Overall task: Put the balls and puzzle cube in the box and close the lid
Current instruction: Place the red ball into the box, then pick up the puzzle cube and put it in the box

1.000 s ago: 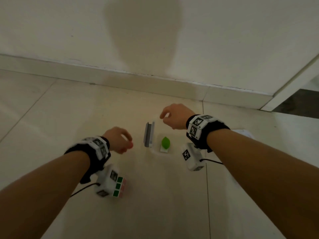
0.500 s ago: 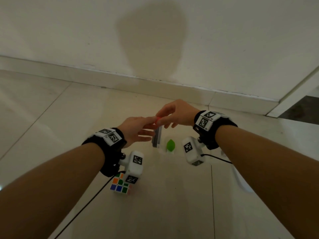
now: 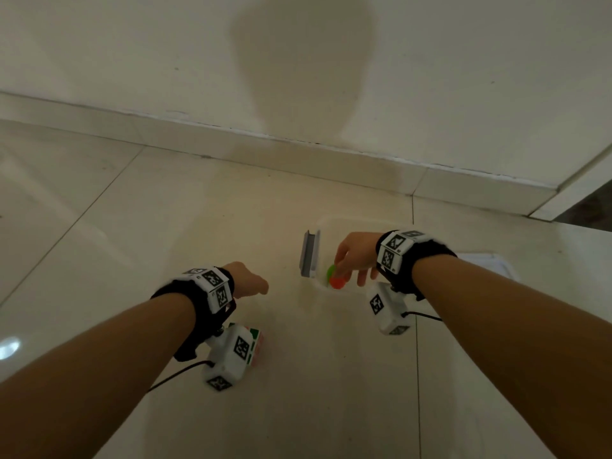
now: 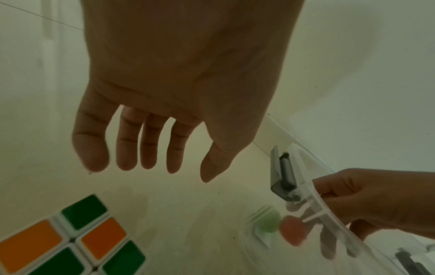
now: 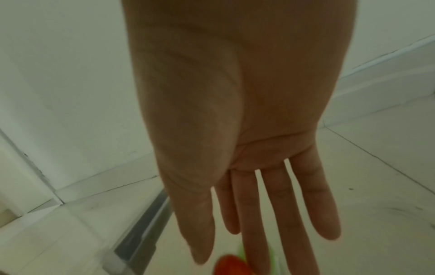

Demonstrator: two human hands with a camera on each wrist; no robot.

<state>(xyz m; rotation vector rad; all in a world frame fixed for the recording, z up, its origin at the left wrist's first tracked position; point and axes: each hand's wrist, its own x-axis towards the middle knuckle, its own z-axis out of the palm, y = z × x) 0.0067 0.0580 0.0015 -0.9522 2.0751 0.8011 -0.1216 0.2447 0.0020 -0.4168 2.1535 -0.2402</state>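
From the head view, your right hand (image 3: 356,256) hangs over the clear box (image 3: 351,226), its red ball (image 3: 338,282) beside the green ball (image 3: 330,272) inside; the puzzle cube (image 3: 256,341) waits on the floor under your left wrist. The left wrist view shows your left hand (image 4: 179,89) slack and empty (fingers hanging loose). In the right wrist view the fingers (image 5: 277,214) look straight, the ball apparently let go, so it may bounce out over the low wall.

We've got a bright green ball (image 3: 331,271) next to an orange-red ball (image 3: 338,281), a puzzle cube (image 4: 68,240) with green and orange stickers on white, and a clear plastic box (image 4: 334,221) with grey latches.
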